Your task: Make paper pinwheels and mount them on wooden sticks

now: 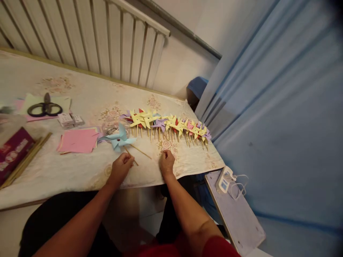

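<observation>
My left hand (122,167) is closed around a thin wooden stick (135,162) near the table's front edge. A light blue paper pinwheel (119,142) lies just beyond its fingers, at the stick's upper end. Another wooden stick (143,152) slants across the tablecloth from the pinwheel's blades toward the right. My right hand (167,161) is apart from the pinwheel, low over the cloth, with fingers curled together. Whatever those fingers may hold is too small or hidden to make out. Beyond both hands lies a row of finished-looking pinwheels (175,125) in yellow, purple, red and pink.
Left of the pinwheel are pink paper squares (78,140), small boxes (71,120) and black-handled scissors (45,109) on paper. A purple packet (16,153) lies beside a bundle of sticks (28,159). A power strip (225,180) sits on a stool (241,214) beside the blue curtain (281,125).
</observation>
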A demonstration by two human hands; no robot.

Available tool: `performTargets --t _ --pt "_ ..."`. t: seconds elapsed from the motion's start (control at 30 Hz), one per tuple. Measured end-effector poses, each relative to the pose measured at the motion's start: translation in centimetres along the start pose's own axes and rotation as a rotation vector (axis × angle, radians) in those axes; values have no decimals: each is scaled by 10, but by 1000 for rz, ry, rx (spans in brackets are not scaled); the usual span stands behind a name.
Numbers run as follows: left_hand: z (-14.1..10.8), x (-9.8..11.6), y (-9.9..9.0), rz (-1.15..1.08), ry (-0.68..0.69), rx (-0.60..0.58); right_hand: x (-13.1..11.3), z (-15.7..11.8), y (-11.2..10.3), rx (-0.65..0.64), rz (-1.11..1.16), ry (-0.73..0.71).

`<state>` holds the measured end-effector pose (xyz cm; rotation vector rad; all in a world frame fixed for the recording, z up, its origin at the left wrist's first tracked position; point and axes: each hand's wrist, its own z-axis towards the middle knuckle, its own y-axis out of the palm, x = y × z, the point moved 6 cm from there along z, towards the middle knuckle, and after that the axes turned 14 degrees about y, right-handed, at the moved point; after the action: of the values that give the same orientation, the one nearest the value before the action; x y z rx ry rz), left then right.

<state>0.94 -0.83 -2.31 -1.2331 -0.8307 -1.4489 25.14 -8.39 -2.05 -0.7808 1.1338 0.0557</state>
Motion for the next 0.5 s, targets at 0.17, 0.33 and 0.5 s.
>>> performTargets --t 0.17,0.33,0.5 --pt "-7 -1 -1 27 2 -47 6 -10 -3 -62 60 -27" --pt "-9 -7 -4 120 -5 -51 13 -15 -3 -183 52 18" --pt "-5 -9 -2 212 -12 -76 15 -16 -8 -333 44 28"
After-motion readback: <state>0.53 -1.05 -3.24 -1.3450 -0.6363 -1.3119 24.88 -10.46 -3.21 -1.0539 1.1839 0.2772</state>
